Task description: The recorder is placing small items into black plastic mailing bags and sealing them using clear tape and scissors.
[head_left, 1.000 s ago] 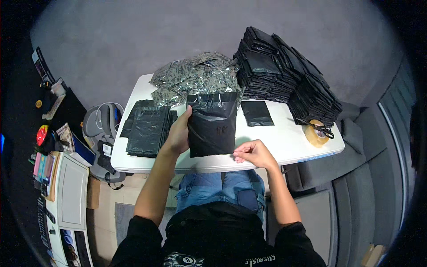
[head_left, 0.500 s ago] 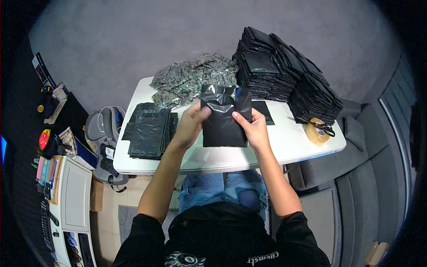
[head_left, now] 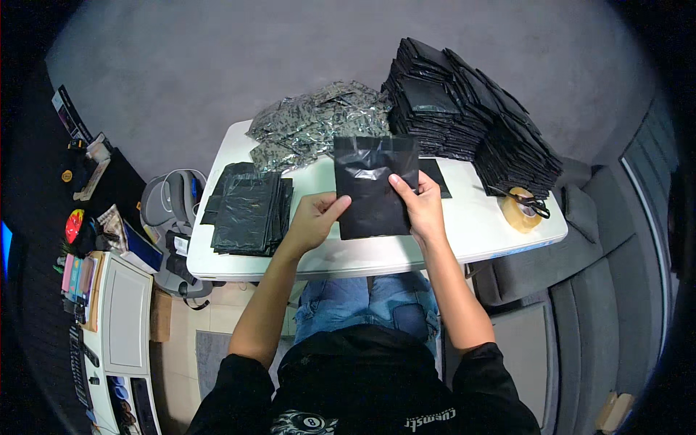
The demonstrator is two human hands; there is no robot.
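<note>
Held flat above table (head_left: 471, 232) centre: black plastic mailer bag (head_left: 373, 190); pinched at 8 o'clock edge by left hand (head_left: 313, 221), at 4 o'clock edge by right hand (head_left: 420, 206); judged light, limp, slippery; best gripped along side edges; bag stacks at 2 o'clock.

A second ago only the left hand (head_left: 313, 220) had the black bag (head_left: 375, 186), held upright, while the right hand (head_left: 422, 205) lay flat on the counter (head_left: 471, 232) — then it came up and grabbed the bag's right edge. Now both hands pinch it from either side, and it's sunk lower and flatter, nearer the counter's front edge.
</note>
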